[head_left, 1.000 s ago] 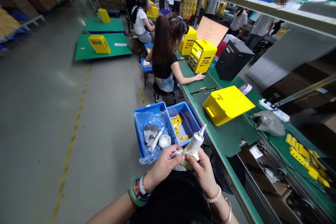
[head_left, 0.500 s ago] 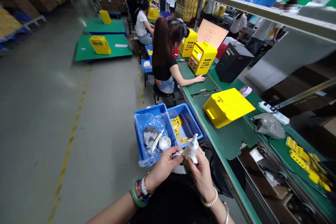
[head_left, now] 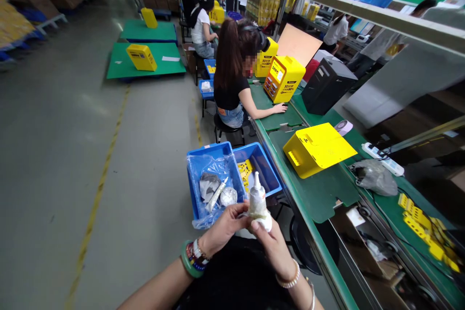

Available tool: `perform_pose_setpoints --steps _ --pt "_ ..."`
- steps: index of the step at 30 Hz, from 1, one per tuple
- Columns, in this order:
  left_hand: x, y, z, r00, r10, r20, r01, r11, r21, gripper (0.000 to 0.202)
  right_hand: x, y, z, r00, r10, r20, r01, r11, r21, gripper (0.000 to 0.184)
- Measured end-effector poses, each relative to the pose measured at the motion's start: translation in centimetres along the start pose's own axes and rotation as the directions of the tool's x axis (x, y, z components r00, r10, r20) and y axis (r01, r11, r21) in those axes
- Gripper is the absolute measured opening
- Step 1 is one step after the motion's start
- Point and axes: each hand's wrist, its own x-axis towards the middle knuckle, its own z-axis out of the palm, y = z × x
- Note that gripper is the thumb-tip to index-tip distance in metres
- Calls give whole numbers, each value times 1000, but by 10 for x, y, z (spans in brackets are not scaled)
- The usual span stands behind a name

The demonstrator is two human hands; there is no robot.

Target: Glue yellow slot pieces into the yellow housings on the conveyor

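White nozzle bottle [head_left: 257, 198] held upright over the lap – left hand [head_left: 225, 226] curled round its base, right hand [head_left: 273, 246] pinching its lower side – any slippery film could loosen the grip, dropping it toward the blue plastic crate [head_left: 209, 148] beside.

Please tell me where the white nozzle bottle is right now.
In the head view, the white nozzle bottle stands upright, held between the person's left hand and right hand, just right of the blue crate lined with plastic.
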Motion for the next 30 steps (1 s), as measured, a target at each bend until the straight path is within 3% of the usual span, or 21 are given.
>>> perform_pose_setpoints --steps 4,8,12,15,17,18,20,22,23,25,27,28,30 --pt "3 5 0 1000 -11 -2 12 995 99 25 3 0 -1 989 -149 7 148 979 -140 33" --pt "5 6 6 996 23 -85 -10 988 156 24 3 6 -5 931 -364 12 347 876 -336 37" --pt "8 -1 7 992 33 -125 -9 982 188 26 2 9 -10 916 -400 -23 347 821 -454 36" --pt "9 -8 3 992 9 -123 14 983 184 27 5 8 -12 955 -279 -96 232 911 -341 28" --pt "7 -9 0 993 12 -116 9 983 184 31 9 5 -13 985 -66 -157 55 996 -75 26" --pt "6 -9 -1 994 17 -104 5 978 208 32 12 2 -13 985 57 -165 -41 995 95 27" --pt "1 -7 -2 996 61 -69 -33 937 347 35 18 -2 -14 961 243 -133 -174 904 392 30" --pt "-4 -4 -2 979 204 -9 -159 789 593 45 23 -5 -15 949 301 -90 -206 811 547 31" --pt "-6 -4 -1 950 309 45 -247 656 713 51 25 -6 -15 949 305 -83 -202 785 585 31" --pt "-7 -3 0 841 502 201 -391 309 867 53 26 -4 -12 947 314 -64 -209 758 619 31" --pt "-7 -3 1 724 592 354 -433 -10 902 45 24 0 -7 944 326 -51 -227 754 616 32" --pt "-7 -3 1 681 607 410 -428 -126 895 40 23 3 -5 942 331 -50 -234 758 608 33" --pt "-6 0 1 618 613 492 -417 -275 867 35 21 6 0 944 327 -45 -238 768 595 37"
